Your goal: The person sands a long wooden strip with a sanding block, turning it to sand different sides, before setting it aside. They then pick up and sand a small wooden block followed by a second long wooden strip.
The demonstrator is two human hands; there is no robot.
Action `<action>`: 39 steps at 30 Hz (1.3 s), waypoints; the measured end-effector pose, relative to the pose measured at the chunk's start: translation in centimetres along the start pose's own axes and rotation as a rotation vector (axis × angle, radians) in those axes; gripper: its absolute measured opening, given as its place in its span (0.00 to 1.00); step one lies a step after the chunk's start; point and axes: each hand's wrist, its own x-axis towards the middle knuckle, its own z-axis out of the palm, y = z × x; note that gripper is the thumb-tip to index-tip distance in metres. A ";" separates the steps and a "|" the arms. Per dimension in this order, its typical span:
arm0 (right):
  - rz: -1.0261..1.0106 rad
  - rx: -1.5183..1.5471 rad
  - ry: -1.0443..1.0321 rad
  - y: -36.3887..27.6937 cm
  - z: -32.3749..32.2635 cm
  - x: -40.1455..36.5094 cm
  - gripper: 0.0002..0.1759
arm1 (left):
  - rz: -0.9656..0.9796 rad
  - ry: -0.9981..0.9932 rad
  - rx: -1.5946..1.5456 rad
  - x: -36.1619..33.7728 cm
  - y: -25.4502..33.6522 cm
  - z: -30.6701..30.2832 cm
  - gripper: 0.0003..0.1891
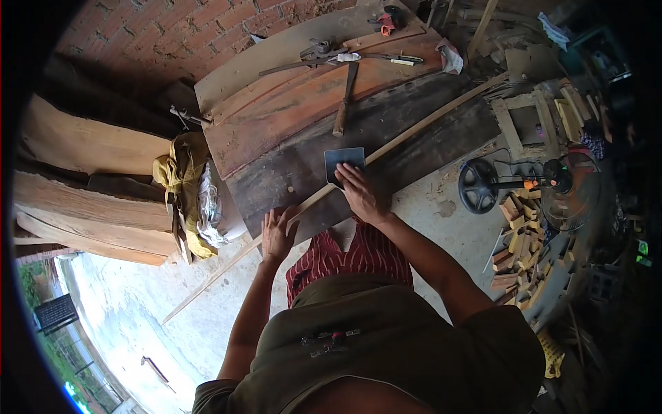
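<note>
A long thin wooden strip (431, 121) lies slantwise across the dark workbench (441, 155), its lower end sticking out past the bench edge over the floor. My left hand (278, 234) rests on the strip near that edge, fingers bent over it. Under the fingers of my right hand (360, 192) is a dark square sheet (344, 157), pressed on or beside the strip; the strip's part beneath it is hidden. Above the sheet, a hammer-like tool with a wooden handle (340, 119) lies on the bench.
Farther back on the bench are a clamp-like metal tool (321, 50), a red and black tool (388, 22) and a crumpled packet (450, 56). Large boards (96, 200) and a yellow sack (181, 169) stand left. At right are a fan (565, 190) and wood offcuts (522, 238).
</note>
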 end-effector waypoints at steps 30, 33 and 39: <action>0.202 0.008 0.177 34.1 -13.2 1.4 0.26 | -0.333 -0.030 0.411 12.1 15.1 9.8 0.21; 0.205 0.003 0.212 39.2 -16.0 1.9 0.25 | -0.346 -0.043 0.414 12.1 15.1 9.8 0.21; 0.495 -0.234 0.323 53.4 -19.5 5.9 0.25 | -0.379 -0.038 0.429 12.4 15.6 9.7 0.20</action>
